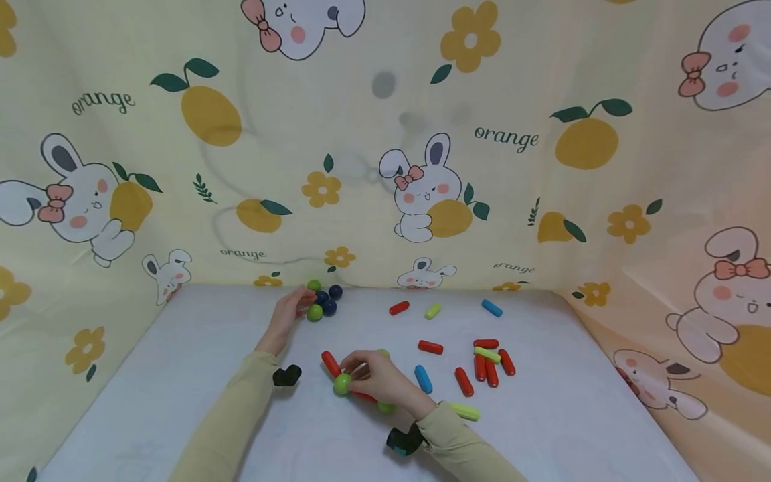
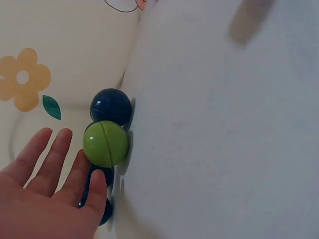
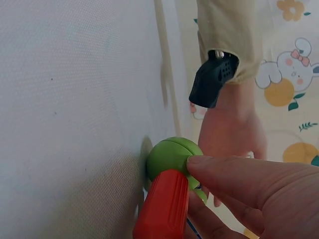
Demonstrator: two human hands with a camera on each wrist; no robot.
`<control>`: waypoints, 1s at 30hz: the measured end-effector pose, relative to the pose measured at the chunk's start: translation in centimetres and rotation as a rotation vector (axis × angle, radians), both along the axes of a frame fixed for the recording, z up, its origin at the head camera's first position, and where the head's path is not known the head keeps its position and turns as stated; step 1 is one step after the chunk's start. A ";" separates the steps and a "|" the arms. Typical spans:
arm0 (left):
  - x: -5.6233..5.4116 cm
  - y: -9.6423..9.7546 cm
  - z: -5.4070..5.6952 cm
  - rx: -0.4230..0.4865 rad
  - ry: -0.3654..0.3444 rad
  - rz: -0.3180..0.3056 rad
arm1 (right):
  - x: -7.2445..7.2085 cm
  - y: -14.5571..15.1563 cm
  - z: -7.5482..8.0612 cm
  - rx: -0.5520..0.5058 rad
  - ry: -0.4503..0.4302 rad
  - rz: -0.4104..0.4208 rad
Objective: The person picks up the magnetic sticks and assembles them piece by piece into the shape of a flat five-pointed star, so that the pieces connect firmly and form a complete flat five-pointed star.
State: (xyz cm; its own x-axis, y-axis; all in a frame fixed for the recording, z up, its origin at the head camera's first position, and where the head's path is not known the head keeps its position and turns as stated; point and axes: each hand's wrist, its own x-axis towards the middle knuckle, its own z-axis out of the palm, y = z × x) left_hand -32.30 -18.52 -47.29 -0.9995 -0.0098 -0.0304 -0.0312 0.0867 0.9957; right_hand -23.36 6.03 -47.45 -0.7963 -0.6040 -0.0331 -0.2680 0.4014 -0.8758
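My right hand (image 1: 385,381) pinches a green ball (image 1: 342,383) between thumb and fingers, low over the white table. A red rod (image 1: 330,363) meets that ball on its far side. Another red rod (image 3: 167,206) runs from the ball toward the right wrist camera. More green balls (image 1: 386,407) show partly behind the right hand. At the table's back left, my left hand (image 1: 292,311) lies beside a cluster of navy balls (image 1: 329,307) and green balls (image 1: 314,312). In the left wrist view its fingers are spread, close to a green ball (image 2: 105,144); whether they touch cannot be told.
Loose red rods (image 1: 464,381), blue rods (image 1: 423,379) and yellow-green rods (image 1: 433,310) lie across the table's right half. Several rods form a pile (image 1: 486,355) there. A patterned cloth (image 1: 355,201) hangs along the back edge and sides.
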 end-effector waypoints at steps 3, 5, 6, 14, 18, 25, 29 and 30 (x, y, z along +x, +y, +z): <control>-0.1 0.1 0.0 -0.011 -0.023 -0.011 | 0.0 0.0 0.1 0.002 0.005 -0.001; -0.1 0.2 0.0 -0.029 -0.033 -0.016 | 0.0 0.0 0.1 0.005 0.008 -0.002; -0.1 0.2 -0.1 -0.041 -0.038 -0.014 | 0.0 0.0 0.1 0.004 0.013 -0.001; 0.0 0.4 -1.1 -0.223 -0.008 -0.009 | 0.1 0.0 0.3 0.009 0.018 0.003; 0.0 0.4 -1.7 -0.305 0.045 -0.016 | 0.2 0.0 0.3 0.009 0.020 0.003; 0.1 0.6 -2.2 -0.345 0.074 -0.013 | 0.3 -0.1 0.2 0.014 0.005 -0.007; 0.1 0.8 -2.3 -0.358 0.089 -0.005 | 0.4 -0.1 0.3 0.009 0.015 -0.002; 0.1 0.9 -2.3 -0.361 0.092 -0.003 | 0.4 -0.2 0.3 0.008 0.019 0.000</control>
State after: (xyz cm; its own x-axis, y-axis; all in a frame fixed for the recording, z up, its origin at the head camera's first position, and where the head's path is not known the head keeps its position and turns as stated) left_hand -32.21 -17.65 -49.58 -0.9979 -0.0006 0.0648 0.0582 0.4323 0.8998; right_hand -22.99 5.88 -47.13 -0.7967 -0.6039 -0.0228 -0.2845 0.4082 -0.8674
